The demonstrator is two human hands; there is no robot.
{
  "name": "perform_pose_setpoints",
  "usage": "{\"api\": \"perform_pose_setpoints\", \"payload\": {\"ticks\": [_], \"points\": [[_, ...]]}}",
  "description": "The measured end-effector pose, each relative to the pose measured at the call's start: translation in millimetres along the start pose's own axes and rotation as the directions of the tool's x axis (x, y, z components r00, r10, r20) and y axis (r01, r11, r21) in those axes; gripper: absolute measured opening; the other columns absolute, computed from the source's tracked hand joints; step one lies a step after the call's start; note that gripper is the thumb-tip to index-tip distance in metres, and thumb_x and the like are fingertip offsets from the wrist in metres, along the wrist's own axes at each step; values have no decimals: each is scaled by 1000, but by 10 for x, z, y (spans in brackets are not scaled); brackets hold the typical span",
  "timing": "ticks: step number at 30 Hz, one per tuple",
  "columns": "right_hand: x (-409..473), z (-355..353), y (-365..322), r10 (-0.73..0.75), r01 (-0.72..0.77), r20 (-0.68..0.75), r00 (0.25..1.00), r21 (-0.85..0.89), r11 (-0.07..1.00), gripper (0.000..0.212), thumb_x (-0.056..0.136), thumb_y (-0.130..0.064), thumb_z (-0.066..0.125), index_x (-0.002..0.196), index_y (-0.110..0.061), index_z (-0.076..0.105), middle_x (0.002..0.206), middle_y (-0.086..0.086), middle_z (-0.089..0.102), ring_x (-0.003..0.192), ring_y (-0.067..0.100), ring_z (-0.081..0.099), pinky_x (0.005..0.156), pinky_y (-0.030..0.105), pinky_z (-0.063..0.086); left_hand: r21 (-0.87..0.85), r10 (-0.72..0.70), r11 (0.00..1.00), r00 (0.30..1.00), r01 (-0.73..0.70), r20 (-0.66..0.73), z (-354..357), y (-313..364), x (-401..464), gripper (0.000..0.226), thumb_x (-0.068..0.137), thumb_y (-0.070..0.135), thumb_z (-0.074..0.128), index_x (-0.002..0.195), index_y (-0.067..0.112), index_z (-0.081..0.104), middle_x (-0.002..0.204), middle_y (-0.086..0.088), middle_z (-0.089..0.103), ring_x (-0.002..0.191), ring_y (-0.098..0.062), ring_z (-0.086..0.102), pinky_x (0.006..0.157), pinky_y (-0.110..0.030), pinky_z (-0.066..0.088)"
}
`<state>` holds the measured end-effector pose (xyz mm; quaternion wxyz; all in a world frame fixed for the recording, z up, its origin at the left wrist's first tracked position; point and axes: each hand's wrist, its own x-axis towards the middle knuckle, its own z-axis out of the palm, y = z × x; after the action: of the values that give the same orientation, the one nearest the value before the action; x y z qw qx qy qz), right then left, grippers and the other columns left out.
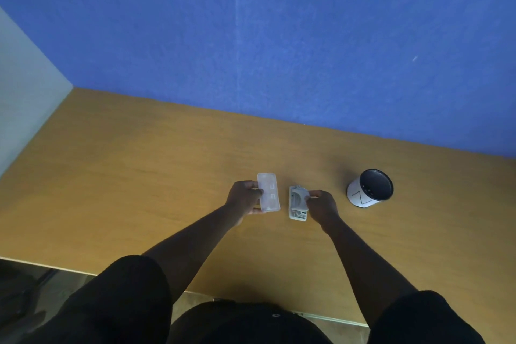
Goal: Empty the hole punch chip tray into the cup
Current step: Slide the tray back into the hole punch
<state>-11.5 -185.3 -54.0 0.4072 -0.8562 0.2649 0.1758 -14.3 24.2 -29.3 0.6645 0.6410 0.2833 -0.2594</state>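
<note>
My left hand grips a translucent white chip tray by its left long side, holding it just above the wooden table. The tray is apart from the grey hole punch, which lies a little to its right on the table. My right hand holds the punch at its right side, fingers on its upper half. Further right stands a cup with a dark inside and a white outside bearing a black zigzag mark; it leans its mouth toward me. The tray's contents cannot be made out.
The wooden table runs back to a blue wall and left to a pale partition. Its front edge is close to my body, with floor showing at lower left.
</note>
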Motion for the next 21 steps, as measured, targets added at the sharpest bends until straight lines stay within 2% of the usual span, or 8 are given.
{"api": "perform_pose_setpoints", "payload": {"ticks": [3, 7, 10, 14, 18, 21], "points": [[-42, -74, -61, -40, 40, 6, 999, 37, 999, 33, 90, -14, 52, 119, -8, 68, 103, 12, 71, 71, 19, 61, 48, 21, 39, 3, -2, 1000, 1000, 2, -23, 3, 14, 50, 16, 93, 10, 59, 105, 4, 67, 110, -22, 69, 98, -34, 70, 71, -47, 62], [-147, -140, -188, -96, 94, 8, 995, 132, 987, 28, 92, -10, 50, 113, -9, 69, 90, 9, 70, 63, 15, 58, 51, 24, 43, 2, 1, 1000, 1000, -1, -24, 77, 28, 84, 14, 93, 11, 59, 102, 2, 66, 108, -24, 69, 93, -37, 71, 73, -48, 61], [-218, -136, -290, -134, 132, -3, 991, 169, 977, 27, 91, -10, 52, 109, -8, 71, 87, 8, 71, 66, 17, 60, 60, 30, 49, -4, 10, 1000, 1000, -10, -6, 150, 48, 46, 11, 93, 11, 60, 89, 5, 68, 107, -27, 69, 93, -38, 71, 69, -46, 62], [-271, -108, -386, -214, 212, 8, 977, 127, 969, 28, 90, -9, 51, 109, -9, 72, 87, 5, 72, 68, 14, 61, 63, 28, 48, -41, 4, 999, 999, -2, 49, 201, 68, -40, 13, 93, 6, 57, 98, 0, 67, 106, -27, 69, 91, -40, 71, 60, -39, 61], [-320, -77, -445, -246, 243, 28, 969, 85, 966, 28, 91, -11, 50, 109, -10, 72, 91, 5, 73, 73, 15, 63, 59, 24, 45, -75, 1, 997, 998, 4, 68, 227, 89, -100, 14, 89, -5, 54, 86, -2, 67, 96, -23, 71, 88, -39, 72, 64, -42, 61], [-340, -66, -465, -260, 258, 29, 965, 73, 963, 29, 90, -12, 50, 109, -11, 72, 97, 5, 74, 84, 19, 67, 67, 26, 50, -117, -4, 993, 998, 12, 63, 256, 109, -134, 17, 89, -6, 51, 81, -2, 66, 92, -23, 71, 88, -40, 71, 69, -46, 62]]}}
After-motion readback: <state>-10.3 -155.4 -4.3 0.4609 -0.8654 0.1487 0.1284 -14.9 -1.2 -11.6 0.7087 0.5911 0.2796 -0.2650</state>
